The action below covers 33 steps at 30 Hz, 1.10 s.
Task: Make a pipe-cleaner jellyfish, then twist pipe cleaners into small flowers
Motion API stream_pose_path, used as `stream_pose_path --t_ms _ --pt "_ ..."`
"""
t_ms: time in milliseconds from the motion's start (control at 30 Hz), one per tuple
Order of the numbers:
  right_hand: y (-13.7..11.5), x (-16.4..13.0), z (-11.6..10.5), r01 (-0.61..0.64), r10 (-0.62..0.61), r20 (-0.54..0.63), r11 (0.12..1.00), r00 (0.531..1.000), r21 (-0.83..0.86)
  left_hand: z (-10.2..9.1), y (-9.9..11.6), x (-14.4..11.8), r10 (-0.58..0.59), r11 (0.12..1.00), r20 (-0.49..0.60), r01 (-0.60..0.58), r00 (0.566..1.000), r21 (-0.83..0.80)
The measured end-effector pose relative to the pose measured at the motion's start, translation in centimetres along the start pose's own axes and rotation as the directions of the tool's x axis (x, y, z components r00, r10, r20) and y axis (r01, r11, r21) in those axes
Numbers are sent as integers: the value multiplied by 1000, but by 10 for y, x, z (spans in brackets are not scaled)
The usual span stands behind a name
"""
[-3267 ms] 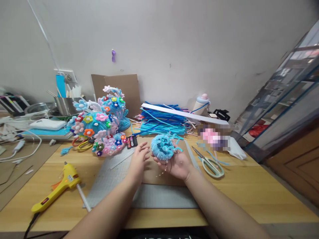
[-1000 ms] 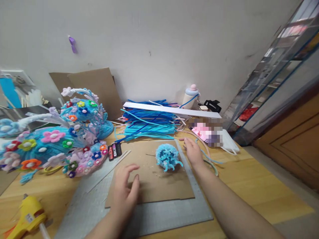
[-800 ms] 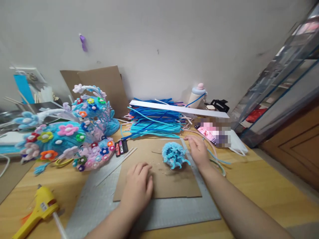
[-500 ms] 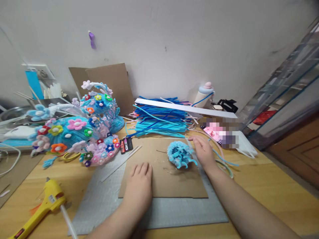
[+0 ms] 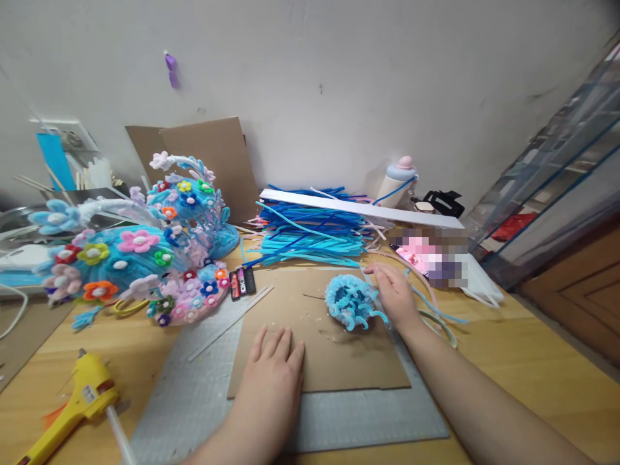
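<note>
Resting palm-down on a sheet of brown cardboard (image 5: pixel 339 368), the left hand (image 5: pixel 276 374) has its fingers (image 5: pixel 285 341) spread a bit and isn't holding anything. The right hand (image 5: pixel 397 300) is over by the cardboard's far right corner, fingers (image 5: pixel 382 274) loosely bent and pointing inward; honestly can't tell if they're pinching anything.

Just beside that one, on the right part of the cardboard, sits the fuzzy blue piece (image 5: pixel 351 300), a round thing with curly ends spilling toward the near side. A thin dark wire (image 5: pixel 314 296) shows off to its left, and little crumbs are scattered around there.

Under the cardboard is a grey mat (image 5: pixel 368 420), with a couple of thin pale sticks (image 5: pixel 230 323) lying on its left part. Past that there's a big pile of blue fuzzy stems (image 5: pixel 310 244) with a long white strip (image 5: pixel 361 208) across the top, and a pastel bottle (image 5: pixel 397 182) behind.

Left side of the wooden worktop (image 5: pixel 508 361): flower-covered blue baskets (image 5: pixel 121 258), plus a yellow glue gun (image 5: pixel 90 394) nearer the front. Over right, a partly blurred phone (image 5: pixel 411 252).
</note>
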State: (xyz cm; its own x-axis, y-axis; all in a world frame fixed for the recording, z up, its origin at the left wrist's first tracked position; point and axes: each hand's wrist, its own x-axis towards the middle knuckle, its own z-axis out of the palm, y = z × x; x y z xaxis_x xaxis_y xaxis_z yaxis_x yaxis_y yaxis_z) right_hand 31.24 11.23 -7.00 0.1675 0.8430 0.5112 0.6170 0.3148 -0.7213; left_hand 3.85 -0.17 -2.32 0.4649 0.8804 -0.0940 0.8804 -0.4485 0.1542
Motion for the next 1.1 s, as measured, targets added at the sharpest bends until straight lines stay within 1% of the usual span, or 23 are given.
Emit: stream_pose_path --t_ms 100,167,400,500,633,767,833,867,967,1033,1100 --pt "1 0 0 3 -3 7 1000 1000 14 -1 2 1 9 997 -63 -14 998 -76" --pt "1 0 -1 2 -3 9 1000 1000 22 -1 3 3 21 993 -74 -29 997 -112" --pt "-5 -1 -2 -11 10 20 999 1000 44 3 0 9 10 984 -102 -28 995 -174" --pt "-6 -1 -3 -21 19 31 998 999 64 4 0 12 -11 976 -124 -16 992 -218" --pt "-7 -1 -3 -65 59 57 992 997 112 9 1 16 -52 964 -110 21 993 -267" --pt "-9 -1 -3 -170 145 134 965 980 198 14 2 18 -58 965 -60 41 997 -259" --pt "-13 0 -7 -251 198 223 937 954 242 12 0 18 -76 962 -62 57 995 -269" --pt "-15 1 -9 -295 219 284 920 934 258 10 -1 18 -92 957 -73 68 993 -283" --pt "-21 0 -16 -423 263 468 862 844 278 5 -2 19 -134 937 -109 90 985 -337" --pt "-23 -1 -18 -485 281 544 829 790 276 4 -1 18 -129 928 -113 80 985 -365" --pt "-25 -3 -19 -537 288 598 792 748 289 4 1 16 -119 922 -98 73 988 -379"
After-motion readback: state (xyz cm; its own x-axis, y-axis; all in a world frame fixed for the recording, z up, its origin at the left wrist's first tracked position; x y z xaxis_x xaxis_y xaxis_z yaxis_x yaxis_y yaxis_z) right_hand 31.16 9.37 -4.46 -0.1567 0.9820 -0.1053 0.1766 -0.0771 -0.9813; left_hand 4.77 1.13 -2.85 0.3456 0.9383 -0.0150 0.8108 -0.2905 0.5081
